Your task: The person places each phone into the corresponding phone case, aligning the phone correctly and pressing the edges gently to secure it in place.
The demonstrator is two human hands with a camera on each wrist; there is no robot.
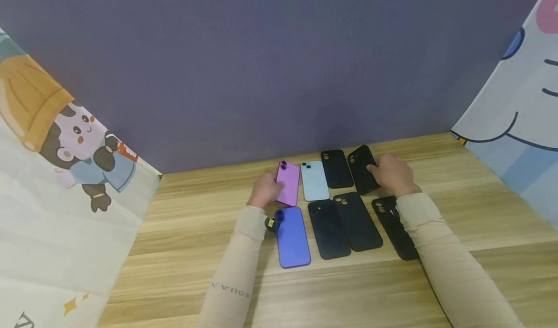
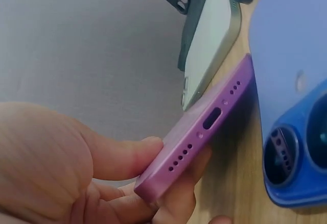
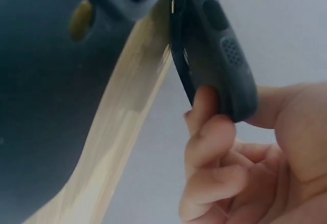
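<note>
So I've got the purple phone (image 1: 289, 182) by a bottom corner, just above the table (image 1: 183, 221), with the pale phone (image 1: 315, 181) right beside it and the blue phone (image 1: 293, 241) just in front. My left fingers (image 2: 176, 201) are curled under it and my thumb is pressed on top, so it's a proper pinch. It sits tilted, and I can't tell if the far edge touches the wood.

Handling: I'd expect it stiff, a bit dense and kinda slick, and I'd baby the corners and lenses. Best hold is the long edges or that lens-free bottom end, imo.

My right fingers (image 3: 212, 142) pinch the raised case (image 1: 360, 165), thumb on one side, fingers on the other, near the speaker-hole end. Should be way lighter, with some give at the rim, and probably grippier. An edge or corner is fine, no stress if it drops.

Next to that there's the back case (image 1: 337, 170). Nearer me are two dark pieces touching or nearly so, a slab (image 1: 329, 231) and a wide case (image 1: 358, 221), plus an end case (image 1: 391, 224) half under my sleeve (image 1: 449, 255).
</note>
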